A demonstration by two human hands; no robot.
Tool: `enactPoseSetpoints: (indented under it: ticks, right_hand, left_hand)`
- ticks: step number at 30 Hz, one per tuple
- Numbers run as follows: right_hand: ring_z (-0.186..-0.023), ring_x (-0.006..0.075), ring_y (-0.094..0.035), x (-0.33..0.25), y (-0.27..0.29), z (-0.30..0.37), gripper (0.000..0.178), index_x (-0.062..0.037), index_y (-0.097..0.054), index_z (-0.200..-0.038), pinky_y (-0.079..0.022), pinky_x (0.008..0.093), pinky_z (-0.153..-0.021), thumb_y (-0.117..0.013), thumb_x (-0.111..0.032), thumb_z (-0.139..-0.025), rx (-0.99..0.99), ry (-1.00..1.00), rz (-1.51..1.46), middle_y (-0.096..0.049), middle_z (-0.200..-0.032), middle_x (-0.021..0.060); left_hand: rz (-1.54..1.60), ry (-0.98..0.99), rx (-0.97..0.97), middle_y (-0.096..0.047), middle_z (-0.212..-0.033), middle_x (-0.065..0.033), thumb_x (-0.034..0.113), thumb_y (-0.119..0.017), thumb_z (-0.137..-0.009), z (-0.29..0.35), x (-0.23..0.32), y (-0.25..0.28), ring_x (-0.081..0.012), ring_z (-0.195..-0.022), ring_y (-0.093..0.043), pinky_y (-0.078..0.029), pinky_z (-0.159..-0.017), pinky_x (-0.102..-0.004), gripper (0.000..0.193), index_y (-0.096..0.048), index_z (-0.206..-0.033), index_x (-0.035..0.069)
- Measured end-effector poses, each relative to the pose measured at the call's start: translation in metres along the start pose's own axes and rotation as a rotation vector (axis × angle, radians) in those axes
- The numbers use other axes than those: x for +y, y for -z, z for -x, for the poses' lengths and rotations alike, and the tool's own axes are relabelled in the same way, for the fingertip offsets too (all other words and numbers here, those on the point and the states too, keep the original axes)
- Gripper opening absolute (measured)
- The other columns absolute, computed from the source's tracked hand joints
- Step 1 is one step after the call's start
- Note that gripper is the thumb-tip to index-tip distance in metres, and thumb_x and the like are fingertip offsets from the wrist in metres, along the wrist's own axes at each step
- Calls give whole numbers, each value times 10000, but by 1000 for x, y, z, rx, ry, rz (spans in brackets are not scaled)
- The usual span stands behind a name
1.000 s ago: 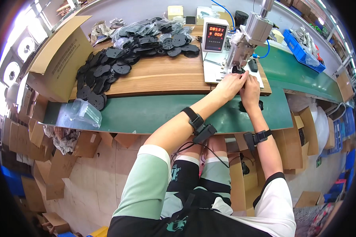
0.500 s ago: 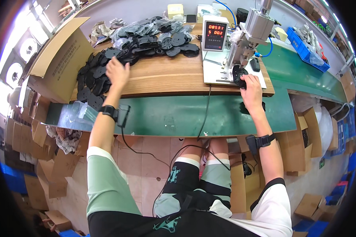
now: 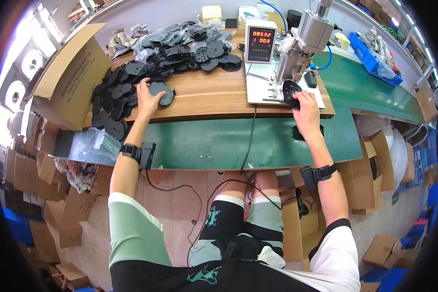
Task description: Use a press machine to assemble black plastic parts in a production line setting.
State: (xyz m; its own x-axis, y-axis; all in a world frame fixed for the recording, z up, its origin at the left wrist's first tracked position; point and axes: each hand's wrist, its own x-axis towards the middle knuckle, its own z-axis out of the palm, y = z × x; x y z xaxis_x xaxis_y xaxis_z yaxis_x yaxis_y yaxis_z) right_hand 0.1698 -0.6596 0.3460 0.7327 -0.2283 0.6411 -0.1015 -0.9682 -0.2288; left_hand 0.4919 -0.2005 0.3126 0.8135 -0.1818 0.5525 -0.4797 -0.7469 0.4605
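Note:
My left hand (image 3: 149, 100) is over the wooden board, at the right edge of a heap of black plastic parts (image 3: 124, 91). Its thumb and fingers are closed at the rim of a flat, rounded black plastic disc (image 3: 164, 93), clear of the heap. On the right, my right hand (image 3: 306, 109) pinches the near edge of another black plastic part (image 3: 290, 92). That part is tilted on the white base plate (image 3: 261, 92) beneath the head of a small metal press (image 3: 297, 61). The fingers hide some of its near edge.
A digital counter box (image 3: 261, 43) with red digits stands left of the press. An open carton (image 3: 75, 73) rises at the far left. Bagged parts (image 3: 180, 36) lie along the back. A blue crate (image 3: 374, 58) sits on the green bench (image 3: 204, 141); a cable (image 3: 251, 141) hangs over its front.
My left hand has come away from the heap slightly, toward me and to the right, with a black disc now in it. The right hand stays at the press. The counter's digits have changed.

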Motion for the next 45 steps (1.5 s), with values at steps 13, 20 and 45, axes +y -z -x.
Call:
enactPoseSetpoints:
  ticks: [13, 20, 45]
  right_hand:
    - [-1060, 350, -643, 0, 3, 1, 360, -26, -679, -1023, -559, 468, -931, -804, 81, -703, -7, 0, 10, -683, -1037, 106]
    - [-1055, 341, -640, 4, 6, -10, 347, -45, -667, -998, -549, 479, -903, -813, 57, -700, -120, 62, 88, -661, -1035, 105]
    - [-1117, 373, -634, -24, 77, 396, 224, 3, -664, -1164, -511, 442, -978, -661, 30, -941, 153, -709, -153, -673, -1192, 180]
  left_hand:
    - [105, -723, -198, -678, -1130, -159, -139, -674, -797, 105, 158, 33, -364, -1064, -676, -559, -976, -458, 687, -616, -1449, 70]
    - [-39, -671, -264, -677, -1083, -133, 9, -695, -869, 132, 170, 8, -336, -1043, -703, -559, -985, -463, 468, -616, -1328, 58]
    - [33, -1090, -184, -608, -1488, -188, 62, -611, -928, 114, 370, -100, -389, -1401, -566, -438, -1189, -509, 508, -594, -1434, 109]
